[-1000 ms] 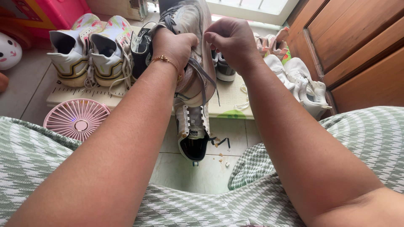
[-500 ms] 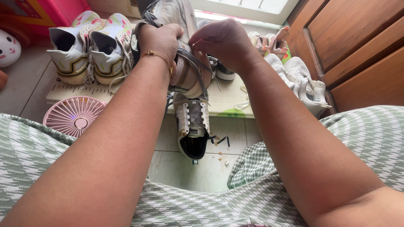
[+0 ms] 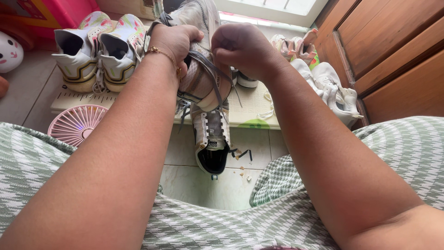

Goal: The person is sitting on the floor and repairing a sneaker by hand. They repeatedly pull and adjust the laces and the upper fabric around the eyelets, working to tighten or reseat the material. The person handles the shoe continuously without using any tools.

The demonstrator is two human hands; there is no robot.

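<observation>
Left hand (image 3: pixel 173 44) clasping sneaker (image 3: pixel 200 69), right hand (image 3: pixel 243 48) pinching lace (image 3: pixel 210 74)

A home, seemingly a floor corner by a window: pale floor tiles (image 3: pixel 194 185), wooden cabinet doors (image 3: pixel 393 55) at the right, pairs of sneakers (image 3: pixel 95 51) on a foam mat (image 3: pixel 249 115), a pink fan (image 3: pixel 76 124) at the left, toys at upper left.

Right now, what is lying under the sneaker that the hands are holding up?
Under the held sneaker, a second sneaker lies on the tiled floor, opening toward the camera. Its toe is hidden behind the held one.
</observation>
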